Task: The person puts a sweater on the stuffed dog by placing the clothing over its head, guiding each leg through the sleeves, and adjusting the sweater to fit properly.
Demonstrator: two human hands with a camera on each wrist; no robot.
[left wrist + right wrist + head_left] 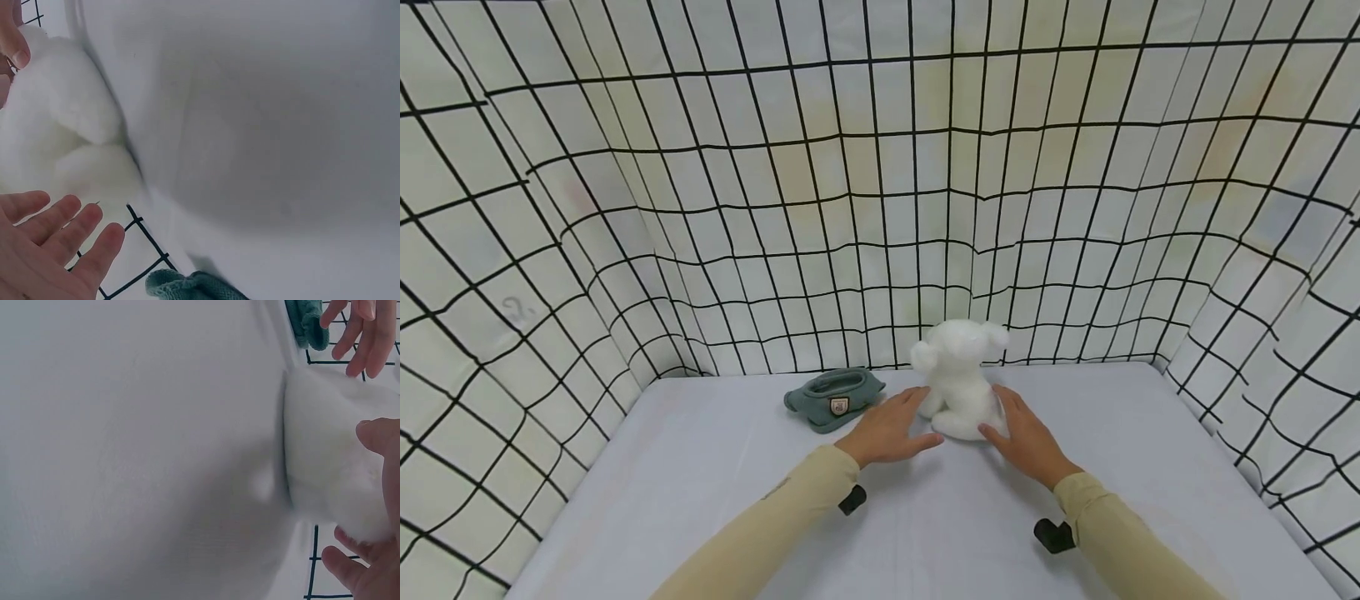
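Observation:
A white plush toy [961, 400] with rounded ears sits upright near the table's far edge. My left hand [891, 427] is at its left side, fingers extended; in the left wrist view those fingers [81, 231] look straight and hold nothing. On the toy's right side is my right hand [1030, 437], its thumb along the front and its fingers along the side, loosely spread. The right wrist view shows the thumb [375, 434] over the white fur. Just left of my left hand lies a small teal knitted garment [811, 408] with a patch on its front.
A white cloth covers the table [722, 467]. White walls with a black grid [880, 217] enclose it at the back and both sides, close behind the toy. A black wrist device [1055, 536] hangs below each sleeve.

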